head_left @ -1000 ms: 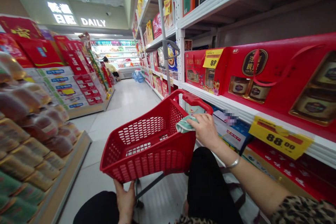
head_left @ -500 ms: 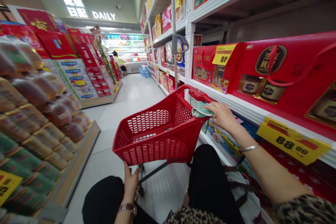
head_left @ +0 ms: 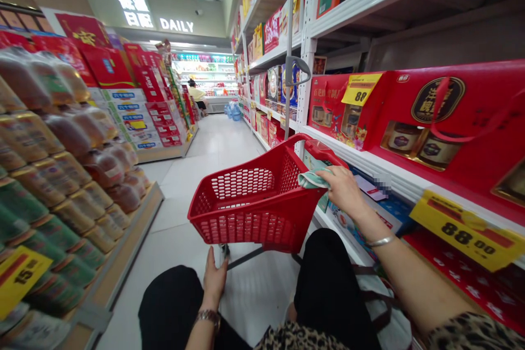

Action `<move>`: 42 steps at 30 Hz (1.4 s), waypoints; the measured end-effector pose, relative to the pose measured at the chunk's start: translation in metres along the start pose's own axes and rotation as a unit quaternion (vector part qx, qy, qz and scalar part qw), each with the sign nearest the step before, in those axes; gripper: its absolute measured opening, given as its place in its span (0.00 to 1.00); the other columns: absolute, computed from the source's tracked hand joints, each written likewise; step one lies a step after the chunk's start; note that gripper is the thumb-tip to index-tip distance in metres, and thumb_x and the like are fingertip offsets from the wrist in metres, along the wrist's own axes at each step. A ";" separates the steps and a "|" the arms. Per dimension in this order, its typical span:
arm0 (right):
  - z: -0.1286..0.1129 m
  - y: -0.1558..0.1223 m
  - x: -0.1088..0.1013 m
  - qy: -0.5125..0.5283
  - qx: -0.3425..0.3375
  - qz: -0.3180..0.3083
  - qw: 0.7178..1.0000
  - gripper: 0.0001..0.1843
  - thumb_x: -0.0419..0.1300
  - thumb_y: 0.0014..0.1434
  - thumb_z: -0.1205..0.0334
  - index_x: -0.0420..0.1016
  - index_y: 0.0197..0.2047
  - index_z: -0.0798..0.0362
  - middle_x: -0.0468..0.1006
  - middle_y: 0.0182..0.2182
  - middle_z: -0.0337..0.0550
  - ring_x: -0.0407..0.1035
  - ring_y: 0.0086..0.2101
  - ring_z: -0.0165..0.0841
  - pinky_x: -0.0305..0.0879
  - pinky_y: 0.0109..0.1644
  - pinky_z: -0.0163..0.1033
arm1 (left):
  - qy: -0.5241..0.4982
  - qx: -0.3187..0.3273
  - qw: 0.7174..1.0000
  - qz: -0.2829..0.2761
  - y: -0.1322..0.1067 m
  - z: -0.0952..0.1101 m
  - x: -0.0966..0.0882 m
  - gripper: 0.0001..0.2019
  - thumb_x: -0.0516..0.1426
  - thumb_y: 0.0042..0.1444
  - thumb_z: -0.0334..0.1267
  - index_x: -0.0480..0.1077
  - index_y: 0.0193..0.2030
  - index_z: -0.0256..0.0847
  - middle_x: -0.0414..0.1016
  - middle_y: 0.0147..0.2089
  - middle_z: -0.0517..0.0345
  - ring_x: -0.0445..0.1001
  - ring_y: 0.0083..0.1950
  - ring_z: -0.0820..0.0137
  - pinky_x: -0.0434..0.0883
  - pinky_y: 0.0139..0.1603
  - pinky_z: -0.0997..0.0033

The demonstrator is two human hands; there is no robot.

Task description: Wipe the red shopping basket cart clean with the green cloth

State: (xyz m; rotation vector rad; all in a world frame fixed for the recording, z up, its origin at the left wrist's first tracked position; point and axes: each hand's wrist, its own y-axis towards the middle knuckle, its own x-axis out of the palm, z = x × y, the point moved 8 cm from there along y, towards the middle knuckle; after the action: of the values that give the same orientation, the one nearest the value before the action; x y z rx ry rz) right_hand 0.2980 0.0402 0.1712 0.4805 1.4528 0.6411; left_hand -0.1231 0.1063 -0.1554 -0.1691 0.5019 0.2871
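A red shopping cart (head_left: 246, 224) with perforated plastic sides stands right in front of my knees, its handle end at the right by the shelf. My right hand (head_left: 346, 188) presses a pale green cloth (head_left: 314, 178) onto the basket's upper rim near the handle, fingers bent over the cloth. Low at the left, my left hand (head_left: 214, 279) reaches up under the front end of the basket. Its thumb and fingers are apart with nothing between them; whether the fingertips touch the basket's underside I cannot tell.
White shelving (head_left: 309, 54) with red gift boxes (head_left: 435, 120) and a yellow price tag (head_left: 467, 229) runs close along the right. Stacked packaged drinks (head_left: 74, 175) line the left on a low platform. A light bag (head_left: 389, 311) lies by my right leg. Another person (head_left: 197, 94) is far down the aisle.
My right hand and the cloth have slid slightly along the rim, away from the handle. My left hand sits a little lower from the basket's edge. The view has turned slightly left.
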 end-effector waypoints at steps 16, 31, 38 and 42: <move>-0.075 -0.084 0.032 -0.014 -0.076 0.176 0.981 0.27 0.55 0.59 0.79 0.79 0.54 0.44 0.79 0.53 0.48 0.67 0.54 0.39 0.59 0.58 0.46 | 0.142 0.171 0.951 0.214 -0.023 0.093 -0.068 0.30 0.51 0.62 0.38 0.59 0.70 0.35 0.66 0.67 0.37 0.63 0.69 0.51 0.62 0.70 0.48; -0.132 -0.074 0.087 0.035 -0.032 0.173 0.984 0.20 0.57 0.63 0.74 0.81 0.52 0.47 0.79 0.50 0.50 0.66 0.50 0.39 0.57 0.52 0.44 | 0.294 0.186 0.933 0.095 0.017 0.153 -0.083 0.33 0.50 0.55 0.27 0.59 0.70 0.42 0.50 0.78 0.41 0.48 0.78 0.51 0.48 0.72 0.29; -0.178 -0.060 0.102 0.098 -0.079 0.164 0.978 0.14 0.59 0.67 0.68 0.80 0.51 0.47 0.79 0.49 0.49 0.66 0.48 0.38 0.57 0.49 0.44 | 0.291 0.191 0.934 0.084 0.019 0.154 -0.089 0.32 0.50 0.56 0.29 0.57 0.70 0.42 0.50 0.78 0.42 0.53 0.76 0.55 0.47 0.73 0.30; -0.175 -0.059 0.104 0.078 -0.086 0.177 0.977 0.12 0.59 0.68 0.67 0.81 0.49 0.45 0.79 0.48 0.47 0.66 0.45 0.36 0.57 0.47 0.43 | 0.286 0.175 0.939 0.078 0.021 0.151 -0.091 0.32 0.49 0.57 0.32 0.55 0.70 0.43 0.46 0.79 0.43 0.59 0.73 0.51 0.52 0.71 0.29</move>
State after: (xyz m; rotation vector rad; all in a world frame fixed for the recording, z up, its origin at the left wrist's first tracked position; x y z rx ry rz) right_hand 0.1305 0.0512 0.0410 0.5681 1.4548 1.1013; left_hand -0.1381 0.1400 0.0181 0.1442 1.1394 0.2970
